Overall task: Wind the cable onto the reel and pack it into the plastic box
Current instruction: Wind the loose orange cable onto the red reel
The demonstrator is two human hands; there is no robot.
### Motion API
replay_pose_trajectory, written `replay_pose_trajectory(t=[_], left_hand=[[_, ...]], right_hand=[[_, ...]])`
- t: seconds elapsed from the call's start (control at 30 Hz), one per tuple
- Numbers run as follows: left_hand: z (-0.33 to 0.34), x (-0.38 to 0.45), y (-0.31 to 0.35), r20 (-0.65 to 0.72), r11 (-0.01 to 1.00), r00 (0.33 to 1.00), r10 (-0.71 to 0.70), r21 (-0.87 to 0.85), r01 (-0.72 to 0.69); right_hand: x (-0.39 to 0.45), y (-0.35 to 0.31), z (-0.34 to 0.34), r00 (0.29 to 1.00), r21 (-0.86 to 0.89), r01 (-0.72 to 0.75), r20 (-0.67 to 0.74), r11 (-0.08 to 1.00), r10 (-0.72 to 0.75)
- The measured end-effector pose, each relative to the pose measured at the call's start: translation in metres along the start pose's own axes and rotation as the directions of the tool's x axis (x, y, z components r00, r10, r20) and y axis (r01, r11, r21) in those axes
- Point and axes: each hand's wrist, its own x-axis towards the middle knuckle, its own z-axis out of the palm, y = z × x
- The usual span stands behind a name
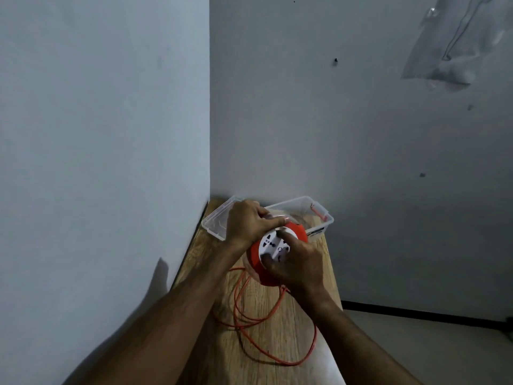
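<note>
Both hands' grip closed on orange reel (pixel 280 255), left hand (pixel 249 222), right hand (pixel 298 263), loose cable (pixel 277 329) on narrow table (pixel 266 298), plastic box (pixel 323 218) at far edge.

Between the left hand (pixel 248 220) and the right hand (pixel 298 262), the reel (pixel 273 255) is red-orange with a white socket face marked by dark slots. The cable (pixel 277 329), below both hands, is orange against a light wood-grain table (pixel 277 301). Beyond the hands, the plastic box (pixel 302 211) is clear with a red latch (pixel 318 210); the walls (pixel 111 107) are pale grey-blue.

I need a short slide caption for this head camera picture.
Both hands hold the orange reel above loose cable, before the clear plastic box.
</note>
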Motion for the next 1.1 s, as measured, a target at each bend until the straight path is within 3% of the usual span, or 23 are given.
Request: replay_pose_trajectory(t=[0.07, 0.13, 0.2, 0.3, 0.37, 0.4, 0.43, 0.53, 0.63, 0.67, 0.9, 0.93, 0.97, 1.0, 1.03, 1.07, 1.1], left_hand=[[0.003, 0.001, -0.002, -0.042, 1.000, 0.999, -0.005, -0.014, 0.005], [0.008, 0.001, -0.004, -0.081, 1.000, 0.997, 0.012, -0.001, -0.012], [0.010, -0.001, -0.004, -0.107, 0.999, 0.994, 0.030, 0.028, -0.027], [0.014, -0.005, -0.001, -0.128, 0.993, 0.988, 0.085, 0.090, -0.073], [0.016, -0.010, 0.003, -0.131, 0.986, 0.985, 0.116, 0.134, -0.098], [0.016, -0.012, 0.005, -0.124, 0.981, 0.984, 0.130, 0.159, -0.109], [0.016, -0.013, 0.007, -0.117, 0.977, 0.983, 0.139, 0.178, -0.117], [0.013, -0.011, 0.010, -0.073, 0.974, 0.989, 0.125, 0.198, -0.108], [0.009, -0.005, 0.009, 0.019, 0.975, 0.998, 0.052, 0.215, -0.055], [0.008, -0.003, 0.006, 0.034, 0.977, 0.999, 0.035, 0.210, -0.041], [-0.001, -0.003, -0.006, 0.037, 0.995, 0.997, -0.062, 0.081, 0.058], [-0.002, -0.002, -0.007, 0.025, 0.996, 0.997, -0.077, 0.045, 0.076], [-0.003, -0.002, -0.007, 0.010, 0.996, 0.996, -0.089, 0.013, 0.088], [-0.006, -0.001, -0.006, -0.004, 0.996, 0.996, -0.092, -0.018, 0.092], [-0.007, 0.000, -0.005, -0.010, 0.995, 0.996, -0.088, -0.042, 0.088], [-0.009, 0.002, -0.004, -0.006, 0.996, 0.997, -0.077, -0.054, 0.077], [-0.010, 0.003, -0.002, 0.002, 0.997, 0.998, -0.065, -0.049, 0.065]], right_hand=[[-0.002, -0.009, 0.004, 0.979, 0.147, -0.185, -0.056, 0.972, 0.195], [-0.002, -0.020, 0.008, 0.909, 0.288, -0.353, -0.122, 0.890, 0.400], [-0.001, -0.030, 0.015, 0.763, 0.430, -0.545, -0.100, 0.720, 0.638], [0.003, -0.038, 0.019, 0.466, 0.597, -0.741, 0.127, 0.308, 0.876], [0.010, -0.041, 0.020, 0.275, 0.717, -0.692, 0.375, -0.089, 0.885], [0.013, -0.043, 0.020, 0.251, 0.750, -0.604, 0.501, -0.270, 0.829], [0.014, -0.043, 0.022, 0.256, 0.765, -0.524, 0.561, -0.375, 0.787], [0.017, -0.034, 0.035, 0.225, 0.750, -0.434, 0.626, -0.499, 0.746], [0.019, -0.042, 0.017, 0.118, 0.727, -0.510, 0.589, -0.460, 0.799], [0.016, -0.041, 0.015, 0.116, 0.717, -0.535, 0.587, -0.448, 0.801], [0.003, -0.046, -0.015, 0.341, 0.657, -0.712, 0.633, -0.249, 0.695], [0.000, -0.046, -0.020, 0.401, 0.677, -0.722, 0.578, -0.143, 0.711], [-0.005, -0.043, -0.021, 0.503, 0.691, -0.720, 0.456, 0.064, 0.734], [-0.011, -0.040, -0.021, 0.647, 0.649, -0.669, 0.268, 0.363, 0.714], [-0.016, -0.034, -0.019, 0.800, 0.526, -0.534, 0.063, 0.661, 0.596], [-0.020, -0.030, -0.020, 0.919, 0.368, -0.328, -0.087, 0.870, 0.384], [-0.021, -0.026, -0.020, 0.981, 0.189, -0.100, -0.145, 0.977, 0.129]])
